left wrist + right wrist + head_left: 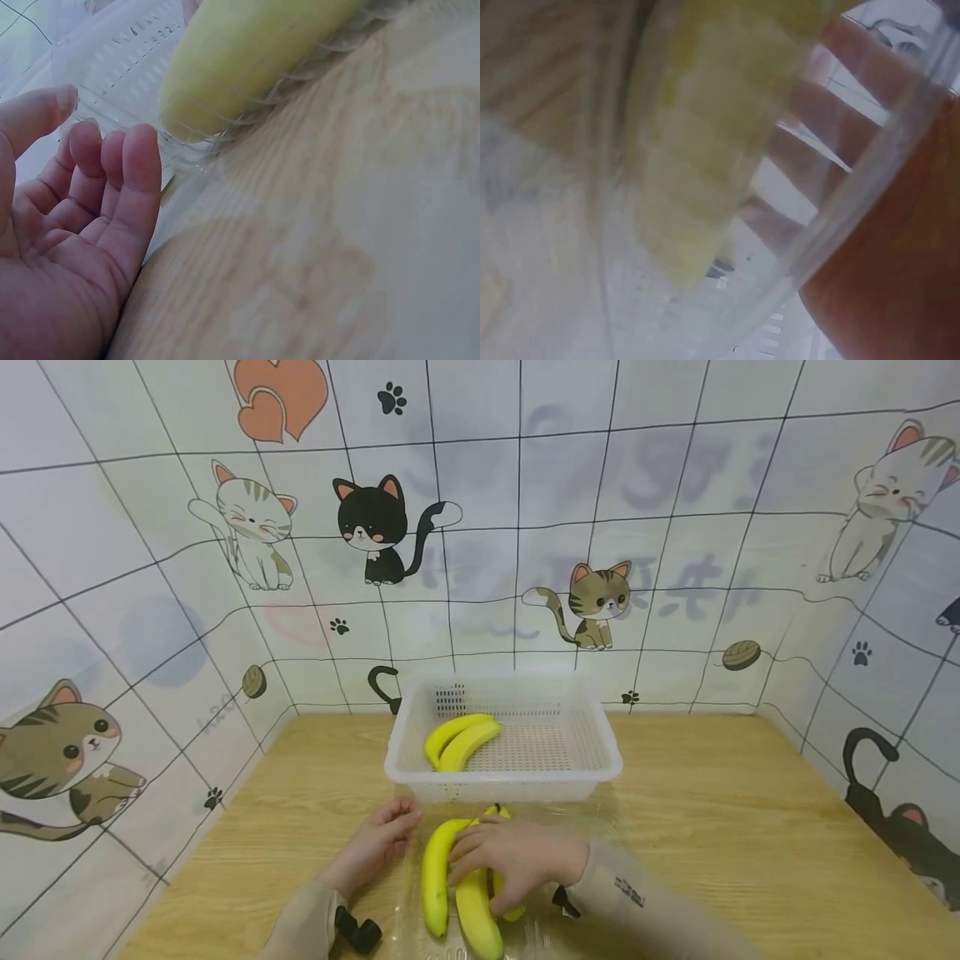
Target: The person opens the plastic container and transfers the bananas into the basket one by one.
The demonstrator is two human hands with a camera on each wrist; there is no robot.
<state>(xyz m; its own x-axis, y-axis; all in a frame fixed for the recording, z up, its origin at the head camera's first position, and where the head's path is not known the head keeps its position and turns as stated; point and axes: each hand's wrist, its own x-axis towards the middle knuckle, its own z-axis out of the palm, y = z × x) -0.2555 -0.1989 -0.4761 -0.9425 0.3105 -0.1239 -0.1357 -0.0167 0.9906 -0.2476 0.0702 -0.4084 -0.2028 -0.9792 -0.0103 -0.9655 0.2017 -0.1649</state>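
Several yellow bananas lie in a clear plastic tray (401, 914) at the front of the table. My right hand (517, 856) is over them, its fingers and thumb gripping the middle banana (478, 914) from both sides. Another banana (435, 881) lies just left of those fingers. Part of a further banana (515, 913) shows under the thumb. In the right wrist view the banana (712, 142) appears through the tray's clear wall. At the tray's back left corner my left hand (382, 842) pinches the rim between thumb and fingertips; the left wrist view shows this hand (82, 202) palm-side.
Behind the tray stands a white perforated plastic basket (502, 787) with bananas (465, 742) in its left part. The wooden table (712, 802) meets walls (480, 527) covered with cat-patterned sheeting at the back and both sides.
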